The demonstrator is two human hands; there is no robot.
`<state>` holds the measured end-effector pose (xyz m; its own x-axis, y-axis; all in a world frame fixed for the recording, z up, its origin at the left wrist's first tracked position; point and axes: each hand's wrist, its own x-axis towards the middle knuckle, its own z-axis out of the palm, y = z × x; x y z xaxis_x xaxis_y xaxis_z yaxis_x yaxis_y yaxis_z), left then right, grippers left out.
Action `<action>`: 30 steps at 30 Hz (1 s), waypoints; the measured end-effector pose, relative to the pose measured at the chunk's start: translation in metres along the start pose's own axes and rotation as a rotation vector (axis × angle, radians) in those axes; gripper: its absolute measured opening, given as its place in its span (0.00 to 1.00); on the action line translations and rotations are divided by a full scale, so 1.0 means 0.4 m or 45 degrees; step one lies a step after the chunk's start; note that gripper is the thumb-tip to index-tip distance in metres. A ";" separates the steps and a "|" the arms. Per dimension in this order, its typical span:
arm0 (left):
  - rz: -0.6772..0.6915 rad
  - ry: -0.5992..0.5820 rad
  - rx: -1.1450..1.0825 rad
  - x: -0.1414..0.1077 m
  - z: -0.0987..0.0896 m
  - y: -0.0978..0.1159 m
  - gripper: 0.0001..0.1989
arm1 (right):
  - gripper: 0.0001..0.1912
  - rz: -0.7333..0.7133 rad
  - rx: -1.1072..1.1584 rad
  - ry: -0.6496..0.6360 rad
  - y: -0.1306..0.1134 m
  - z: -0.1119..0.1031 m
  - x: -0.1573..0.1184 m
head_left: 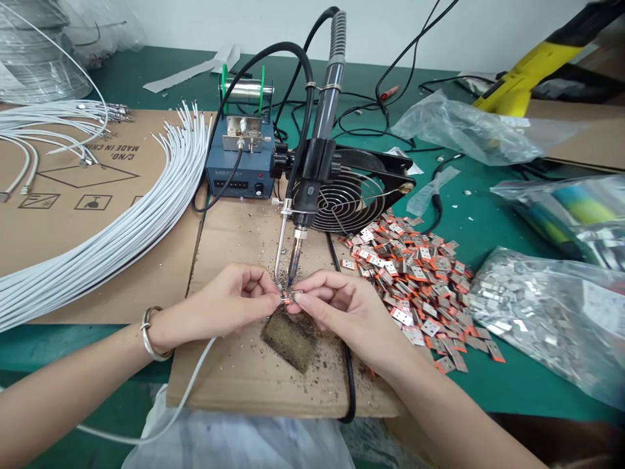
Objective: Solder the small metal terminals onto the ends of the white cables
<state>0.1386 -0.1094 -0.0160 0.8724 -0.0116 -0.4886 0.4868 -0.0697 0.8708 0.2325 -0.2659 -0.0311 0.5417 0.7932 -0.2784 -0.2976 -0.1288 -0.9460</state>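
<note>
Silvery connector (293, 297), small, orange-red patches; right hand (349, 311) pinching it, left hand (239, 298) white cable (196, 373).

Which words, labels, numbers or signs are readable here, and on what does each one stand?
"C/NO:", upside down, on the cardboard.
"MADE IN CH...", upside down, same cardboard; ending unclear.
Boxed symbols, no words, same cardboard.
Blue box: front lettering too blurred.
Right-hand plastic bag: label too blurred.

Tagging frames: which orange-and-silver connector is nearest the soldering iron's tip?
The connector pinched in the right hand, just below the soldering iron's tip; the others lie in the heap farther right.
</note>
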 end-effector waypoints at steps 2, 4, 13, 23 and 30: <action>-0.002 -0.007 -0.014 -0.002 0.000 0.003 0.06 | 0.04 -0.012 0.024 -0.021 0.001 -0.003 0.000; 0.003 -0.014 -0.020 -0.004 0.001 0.006 0.07 | 0.03 -0.024 0.041 -0.037 0.003 -0.006 -0.001; -0.062 -0.006 -0.016 -0.004 0.000 0.016 0.05 | 0.03 -0.046 0.083 -0.080 0.008 -0.009 0.000; -0.043 0.025 0.064 0.001 0.001 0.001 0.07 | 0.09 0.011 -0.023 0.006 0.010 -0.005 0.002; -0.082 0.037 0.043 -0.009 0.007 0.017 0.04 | 0.06 -0.024 -0.021 -0.039 0.009 -0.006 0.002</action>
<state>0.1384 -0.1126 -0.0085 0.8406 0.0230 -0.5411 0.5404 -0.1028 0.8351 0.2336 -0.2672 -0.0352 0.5228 0.8132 -0.2557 -0.2746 -0.1233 -0.9536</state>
